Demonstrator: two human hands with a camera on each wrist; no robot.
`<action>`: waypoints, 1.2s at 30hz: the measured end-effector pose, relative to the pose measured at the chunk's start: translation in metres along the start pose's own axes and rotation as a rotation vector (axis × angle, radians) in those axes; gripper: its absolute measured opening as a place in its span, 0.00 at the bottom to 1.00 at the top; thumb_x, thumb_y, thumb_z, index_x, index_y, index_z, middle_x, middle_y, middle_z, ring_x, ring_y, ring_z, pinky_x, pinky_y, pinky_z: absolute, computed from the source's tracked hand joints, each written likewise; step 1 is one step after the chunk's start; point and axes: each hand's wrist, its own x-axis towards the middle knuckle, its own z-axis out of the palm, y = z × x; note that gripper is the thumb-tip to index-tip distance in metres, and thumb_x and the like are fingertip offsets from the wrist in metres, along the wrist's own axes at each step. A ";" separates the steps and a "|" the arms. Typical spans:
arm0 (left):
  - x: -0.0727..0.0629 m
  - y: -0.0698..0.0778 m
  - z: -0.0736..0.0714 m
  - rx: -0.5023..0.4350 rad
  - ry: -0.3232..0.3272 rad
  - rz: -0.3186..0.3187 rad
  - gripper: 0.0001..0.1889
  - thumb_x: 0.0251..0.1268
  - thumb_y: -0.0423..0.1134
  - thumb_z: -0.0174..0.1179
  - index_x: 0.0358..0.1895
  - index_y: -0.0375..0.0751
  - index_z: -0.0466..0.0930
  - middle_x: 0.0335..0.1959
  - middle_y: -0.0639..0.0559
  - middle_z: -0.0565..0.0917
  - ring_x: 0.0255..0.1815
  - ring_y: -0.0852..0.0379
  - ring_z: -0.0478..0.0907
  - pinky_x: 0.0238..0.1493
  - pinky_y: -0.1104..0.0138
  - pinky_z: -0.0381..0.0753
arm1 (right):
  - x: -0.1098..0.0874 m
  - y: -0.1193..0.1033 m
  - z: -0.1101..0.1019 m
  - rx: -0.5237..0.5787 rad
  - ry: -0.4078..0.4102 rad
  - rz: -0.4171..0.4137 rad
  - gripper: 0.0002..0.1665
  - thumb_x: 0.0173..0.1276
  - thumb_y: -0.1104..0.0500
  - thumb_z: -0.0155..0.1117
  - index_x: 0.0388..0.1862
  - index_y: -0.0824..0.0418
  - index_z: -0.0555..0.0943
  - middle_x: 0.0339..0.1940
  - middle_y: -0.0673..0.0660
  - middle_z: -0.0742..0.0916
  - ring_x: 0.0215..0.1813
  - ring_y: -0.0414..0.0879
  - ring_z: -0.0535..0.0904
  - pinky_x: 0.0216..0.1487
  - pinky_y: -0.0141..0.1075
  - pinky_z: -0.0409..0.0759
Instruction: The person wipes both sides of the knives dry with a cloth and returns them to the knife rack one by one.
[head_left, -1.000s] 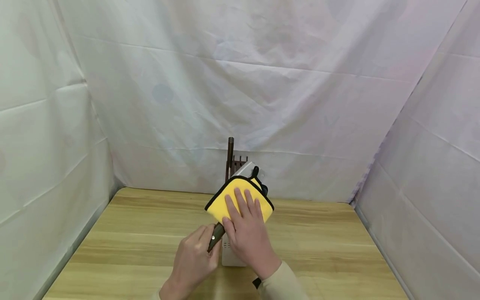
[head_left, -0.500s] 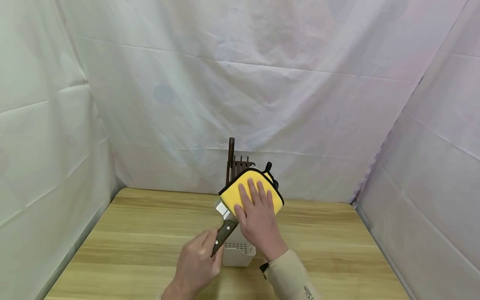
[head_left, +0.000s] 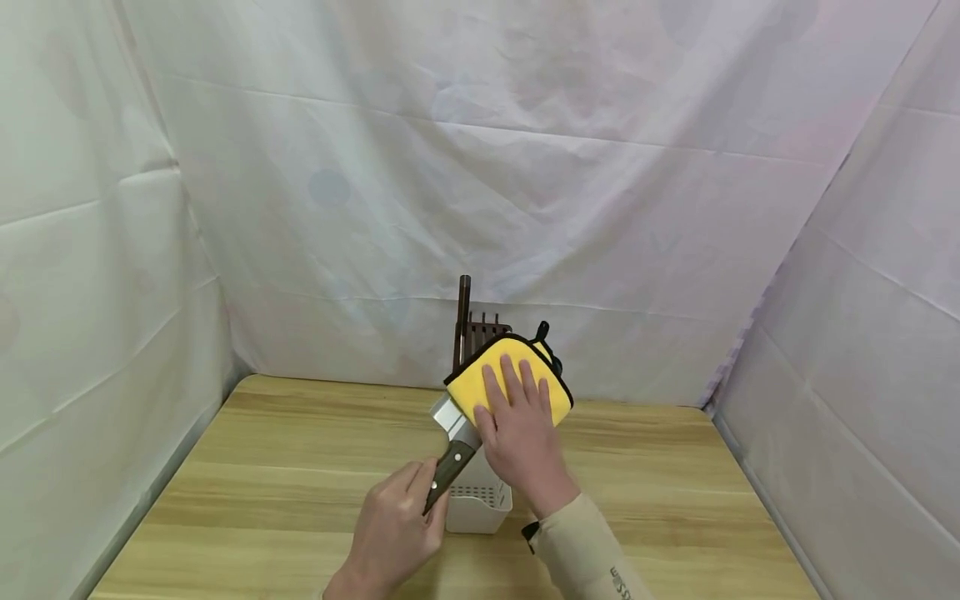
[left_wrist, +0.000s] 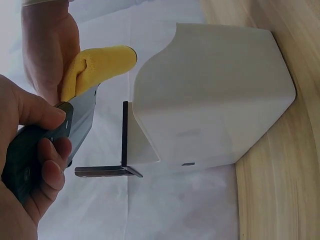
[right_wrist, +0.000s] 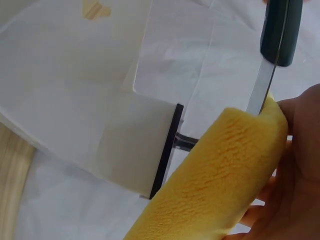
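Note:
My left hand [head_left: 393, 517] grips the dark, riveted handle [head_left: 452, 468] of a cleaver, whose wide steel blade [head_left: 450, 417] points up and to the right. A folded yellow cloth [head_left: 468, 393] with black edging lies over the blade, hiding most of it. On top of the cloth rests my right hand [head_left: 523, 437], fingers stretched out flat. The right wrist view shows the fluffy cloth [right_wrist: 220, 170] folded round the blade [right_wrist: 260, 87]. Both hands are above a white knife holder [left_wrist: 210, 90], not touching it in the left wrist view.
The holder has a dark slotted top [head_left: 487, 327] at its back, beside an upright dark brown handle [head_left: 463, 308]. It stands on a wood-grain table [head_left: 300, 475]. Pale fabric walls [head_left: 525, 192] enclose the back and both sides.
My right hand and the cloth have slid right and slightly up along the blade, baring the blade near the handle. The left hand still grips the cleaver, barely shifted.

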 end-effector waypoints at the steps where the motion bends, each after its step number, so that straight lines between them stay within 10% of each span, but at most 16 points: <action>1: 0.000 0.000 0.000 -0.002 0.000 -0.002 0.16 0.42 0.27 0.73 0.38 0.29 0.83 0.24 0.54 0.78 0.23 0.69 0.66 0.21 0.81 0.65 | -0.001 -0.001 0.000 -0.002 0.008 -0.011 0.31 0.82 0.51 0.51 0.78 0.62 0.69 0.80 0.67 0.67 0.81 0.68 0.57 0.76 0.66 0.57; 24: -0.003 0.001 0.000 -0.011 0.046 0.080 0.15 0.45 0.31 0.67 0.40 0.31 0.81 0.27 0.52 0.80 0.24 0.63 0.73 0.21 0.75 0.72 | 0.018 0.017 -0.002 0.012 -0.018 0.103 0.32 0.84 0.48 0.48 0.79 0.62 0.67 0.82 0.66 0.64 0.83 0.67 0.53 0.78 0.67 0.52; 36: 0.001 0.001 -0.003 0.006 0.004 0.037 0.16 0.42 0.28 0.72 0.39 0.28 0.83 0.25 0.52 0.79 0.23 0.67 0.70 0.20 0.79 0.69 | 0.000 -0.004 -0.004 0.013 0.033 0.015 0.31 0.82 0.50 0.52 0.77 0.61 0.70 0.80 0.67 0.67 0.82 0.67 0.56 0.77 0.66 0.56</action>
